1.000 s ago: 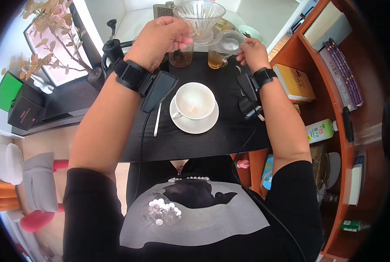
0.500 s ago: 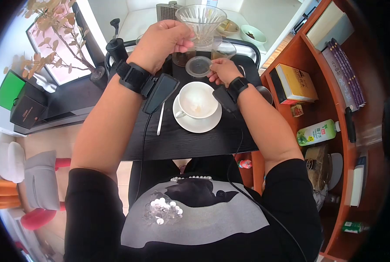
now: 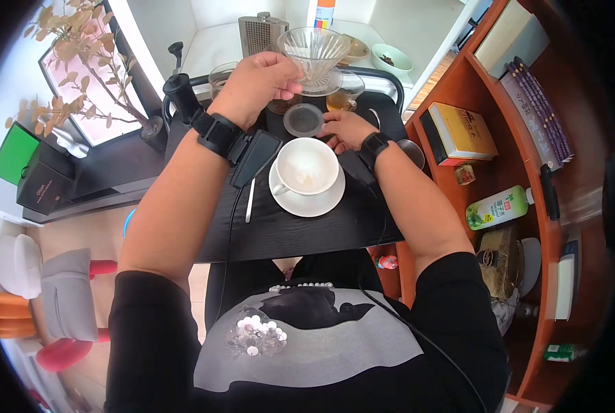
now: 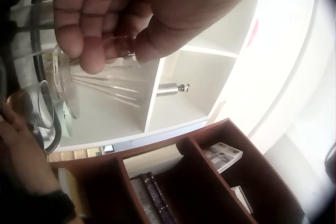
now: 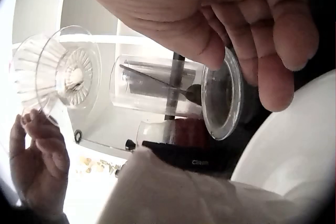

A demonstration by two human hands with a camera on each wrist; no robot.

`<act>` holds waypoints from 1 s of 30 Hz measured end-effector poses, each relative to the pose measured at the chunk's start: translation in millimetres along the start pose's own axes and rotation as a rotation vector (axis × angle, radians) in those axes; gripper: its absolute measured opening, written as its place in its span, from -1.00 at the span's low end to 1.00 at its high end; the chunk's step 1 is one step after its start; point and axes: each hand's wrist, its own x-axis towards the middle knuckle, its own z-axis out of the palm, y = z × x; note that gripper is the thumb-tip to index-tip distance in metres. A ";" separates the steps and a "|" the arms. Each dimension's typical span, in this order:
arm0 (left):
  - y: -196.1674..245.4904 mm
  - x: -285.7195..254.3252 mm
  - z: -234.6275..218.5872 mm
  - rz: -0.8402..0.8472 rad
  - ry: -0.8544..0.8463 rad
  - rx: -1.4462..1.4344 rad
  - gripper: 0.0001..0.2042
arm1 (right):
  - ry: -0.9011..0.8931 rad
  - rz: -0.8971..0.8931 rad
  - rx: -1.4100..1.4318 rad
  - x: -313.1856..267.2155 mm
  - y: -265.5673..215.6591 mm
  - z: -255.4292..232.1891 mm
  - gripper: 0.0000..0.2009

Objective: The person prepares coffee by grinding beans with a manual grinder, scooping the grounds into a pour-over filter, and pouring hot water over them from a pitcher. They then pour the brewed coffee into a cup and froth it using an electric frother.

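Raised over the back of the black table, a clear ribbed glass coffee dripper point(image 3: 314, 51) is pinched low at its side by my left hand point(image 3: 263, 82). My right hand point(image 3: 349, 131) holds the near edge of a round clear lid-like disc point(image 3: 303, 120) with thumb and fingertips, low over the table behind the cup. In the right wrist view the disc's thick rim point(image 5: 223, 129) shows beside the thumb. A white cup point(image 3: 307, 165) stands on its saucer point(image 3: 307, 206) just in front, with a little pale residue inside. Behind the right hand is a glass cup of amber liquid point(image 3: 338, 102).
A slim white stick point(image 3: 250, 199) lies left of the saucer. A black hand grinder point(image 3: 180, 89) stands at the back left, and a metal cup point(image 3: 411, 153) at the right edge. A wooden bookshelf point(image 3: 469, 193) borders the right side; a green bowl point(image 3: 393, 60) sits beyond the table.
My right hand has carried the disc from over the amber glass leftward and nearer, down to just behind the white cup. The left hand keeps its grip on the dripper, slightly lower in view.
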 end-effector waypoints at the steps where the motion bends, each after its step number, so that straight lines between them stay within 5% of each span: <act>1: -0.6 0.9 -0.4 -0.008 0.005 0.011 -0.83 | 0.037 0.006 -0.024 -5.1 -0.2 1.4 -0.50; 3: -1.6 1.3 -0.5 -0.012 0.007 0.016 -0.83 | 0.049 -0.007 -0.013 -6.0 5.8 -0.1 -0.53; 5: -4.3 2.3 -0.5 -0.016 0.008 0.018 -0.83 | 0.295 -0.070 0.062 -17.7 13.5 -3.2 -0.59; 9: -15.9 6.8 -0.5 -0.036 0.008 -0.004 -0.84 | 0.467 -0.138 0.190 -23.5 19.1 9.0 -0.60; 21: -27.9 2.2 -0.9 -0.082 -0.032 0.009 -0.86 | 0.515 -0.192 0.297 6.1 7.0 7.3 -0.60; 30: -77.4 9.9 -6.9 -0.197 -0.060 0.015 -0.87 | 0.442 -0.262 0.328 -4.6 17.0 13.7 -0.70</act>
